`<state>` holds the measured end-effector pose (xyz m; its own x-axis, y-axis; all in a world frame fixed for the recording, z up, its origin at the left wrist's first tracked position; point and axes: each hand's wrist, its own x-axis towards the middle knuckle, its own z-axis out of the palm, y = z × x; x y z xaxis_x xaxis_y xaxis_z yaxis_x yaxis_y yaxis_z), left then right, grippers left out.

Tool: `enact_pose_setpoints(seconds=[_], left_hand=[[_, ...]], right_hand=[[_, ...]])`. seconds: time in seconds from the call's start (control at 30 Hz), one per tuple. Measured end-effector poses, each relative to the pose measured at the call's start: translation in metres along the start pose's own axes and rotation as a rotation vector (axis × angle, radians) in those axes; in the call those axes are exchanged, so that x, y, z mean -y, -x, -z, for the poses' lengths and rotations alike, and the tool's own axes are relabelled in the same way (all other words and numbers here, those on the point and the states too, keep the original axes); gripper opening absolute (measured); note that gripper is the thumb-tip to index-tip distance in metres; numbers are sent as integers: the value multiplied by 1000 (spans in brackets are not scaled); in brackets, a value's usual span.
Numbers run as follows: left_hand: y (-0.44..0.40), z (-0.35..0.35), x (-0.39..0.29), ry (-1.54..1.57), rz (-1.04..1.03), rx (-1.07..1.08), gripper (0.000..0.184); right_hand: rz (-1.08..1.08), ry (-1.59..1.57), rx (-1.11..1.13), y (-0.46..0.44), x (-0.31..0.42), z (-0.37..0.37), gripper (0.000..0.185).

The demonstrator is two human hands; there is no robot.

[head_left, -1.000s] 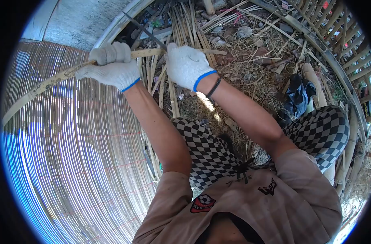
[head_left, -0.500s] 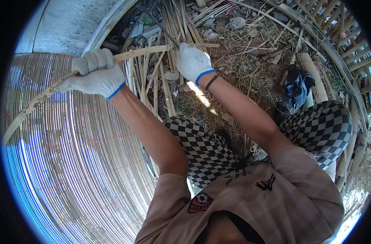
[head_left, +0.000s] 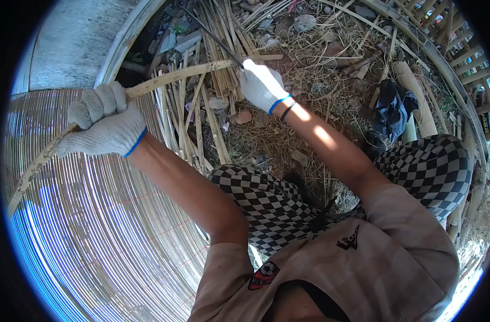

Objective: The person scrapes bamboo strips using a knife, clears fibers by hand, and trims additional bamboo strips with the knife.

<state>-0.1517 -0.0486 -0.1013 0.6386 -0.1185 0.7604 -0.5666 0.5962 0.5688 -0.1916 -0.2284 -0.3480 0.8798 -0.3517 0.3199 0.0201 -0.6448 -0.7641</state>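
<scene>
My left hand [head_left: 104, 119], in a white knit glove with a blue cuff, is wrapped round a long bamboo strip [head_left: 180, 73]. The strip bows from the lower left edge, through that fist, across to the right. My right hand [head_left: 262, 87], gloved the same way, is closed on a knife [head_left: 215, 39] with a long, thin, dark blade pointing up and left. The blade crosses the strip near its right end, close to the right fist. The knife's handle is hidden in the glove.
A screen of thin bamboo slats [head_left: 94, 198] fills the left. Split bamboo strips [head_left: 215, 129] lie in a pile ahead, among stones and shavings. A black plastic bag [head_left: 392, 115] and a bamboo pole [head_left: 416, 99] are at right, near a curved bamboo rim [head_left: 435, 59].
My left hand has moved left and down, away from the right hand. My right hand has shifted slightly right and down, with the knife still across the strip.
</scene>
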Motion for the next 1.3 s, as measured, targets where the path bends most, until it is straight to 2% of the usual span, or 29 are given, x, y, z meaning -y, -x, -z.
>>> enact_pose_setpoints(seconds=[0.03, 0.07, 0.13, 0.17, 0.2, 0.23, 0.27, 0.3, 0.33, 0.37, 0.4, 0.43, 0.47, 0.5, 0.6, 0.7, 0.8, 0.93, 1.0, 1.07, 1.17, 1.27, 1.3], left_hand=[[-1, 6, -1, 11, -2, 44, 82], [0, 13, -2, -31, -19, -11, 82], [6, 28, -3, -103, -74, -121, 82], [5, 37, -5, -86, -75, -62, 81], [7, 35, -5, -92, -84, -68, 79], [9, 33, -4, -99, -89, -78, 78], [10, 32, -4, -111, -94, -90, 77], [9, 33, -4, -82, -78, -42, 76], [12, 41, -4, -124, -87, -92, 76], [13, 47, -4, -169, -100, -139, 76], [13, 53, -5, -211, -118, -181, 76], [12, 61, -10, -189, -116, -174, 76], [13, 69, -12, -161, -108, -171, 77], [15, 75, -11, -132, -97, -173, 77], [13, 62, -9, -87, -54, -50, 78], [13, 71, -10, -186, -79, -182, 78], [13, 67, -8, -134, -89, -173, 78], [11, 61, -9, -92, -50, -74, 78], [8, 59, -8, -44, -43, -9, 79], [4, 53, -10, -40, -48, -1, 79], [6, 48, -6, -32, -32, -21, 79], [11, 59, -6, -70, -54, 10, 77], [7, 60, -6, -79, -80, 42, 75]], right_hand=[[-74, 33, 50, -5, -13, -11, 23], [-140, 67, 94, -21, -40, -30, 27], [21, 247, 203, -45, -80, -62, 29], [107, 330, 246, -57, -100, -77, 30], [-67, 194, 280, -47, -71, -45, 31], [-169, 41, 144, -35, -49, -28, 31], [-99, 25, 109, -20, -41, -25, 29], [-111, 57, 116, -18, -48, -33, 27], [-125, 86, 128, -8, -58, -47, 25], [-247, 28, 128, -9, -70, -55, 22], [-209, 96, 126, -15, -93, -77, 23], [-172, 165, 122, -21, -96, -78, 25], [-248, 94, 151, -29, -103, -76, 25], [-232, 84, 157, -28, -93, -60, 26], [-231, 73, 159, -23, -79, -46, 26], [-344, 79, 105, -27, -137, -91, 27], [-218, 293, 334, -59, -154, -90, 30], [-220, 259, 91, -23, -168, -98, 25], [-577, 82, 239, -35, -184, -90, 28], [-495, 205, 369, -47, -163, -60, 30], [-249, 269, 163, -24, -144, -44, 29], [-469, 288, 332, -12, -209, -85, 28], [-458, 260, 336, -19, -234, -99, 29]])
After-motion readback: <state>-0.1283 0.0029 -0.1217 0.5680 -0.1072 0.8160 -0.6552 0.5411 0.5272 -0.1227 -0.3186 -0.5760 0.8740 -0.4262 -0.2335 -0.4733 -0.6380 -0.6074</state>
